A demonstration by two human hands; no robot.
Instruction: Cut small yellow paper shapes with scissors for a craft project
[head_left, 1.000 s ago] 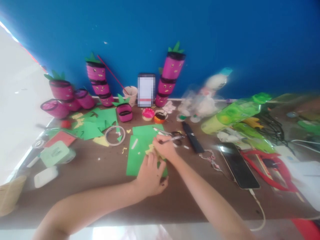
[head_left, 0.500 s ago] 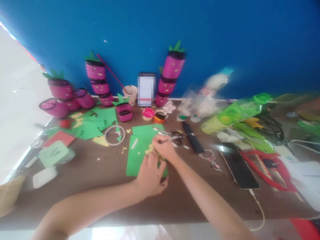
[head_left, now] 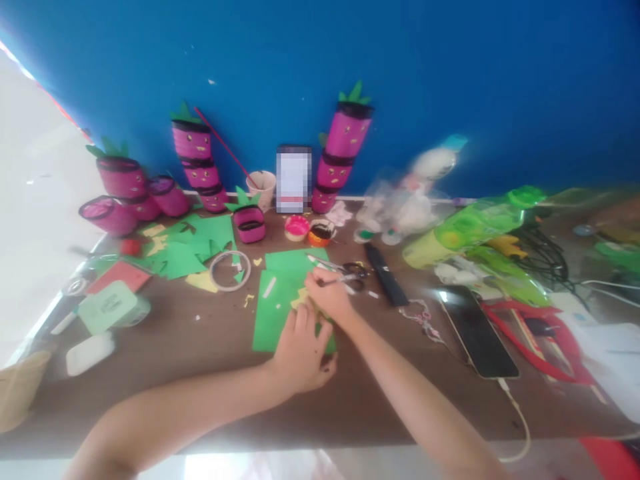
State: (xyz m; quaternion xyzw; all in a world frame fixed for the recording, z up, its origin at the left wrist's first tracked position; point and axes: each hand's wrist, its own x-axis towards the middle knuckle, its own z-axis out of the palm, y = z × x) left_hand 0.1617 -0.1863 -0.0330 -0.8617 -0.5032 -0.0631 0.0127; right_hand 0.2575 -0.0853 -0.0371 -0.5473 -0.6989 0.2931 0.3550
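Yellow paper [head_left: 300, 299] lies on a green sheet [head_left: 267, 323] near the middle of the desk [head_left: 215, 407], mostly hidden by the hands. The left hand [head_left: 303, 347] rests over it, fingers spread and slightly bent, seemingly steadying it rather than gripping; the right hand [head_left: 330, 293] is closed on a slim dark tool [head_left: 327, 283], its tip out of sight. Should the left fingers lift or slide, the small piece could turn under the tool and a stroke would stray. Scissors [head_left: 359, 269] sit just beyond the right hand, so a careless reach could nudge them or catch the fingers. Toward the desk's back edge, the pink pot [head_left: 297, 228] and the orange pot [head_left: 321, 235] appear uncovered; a bump from either hand could tip them and stain the paper.
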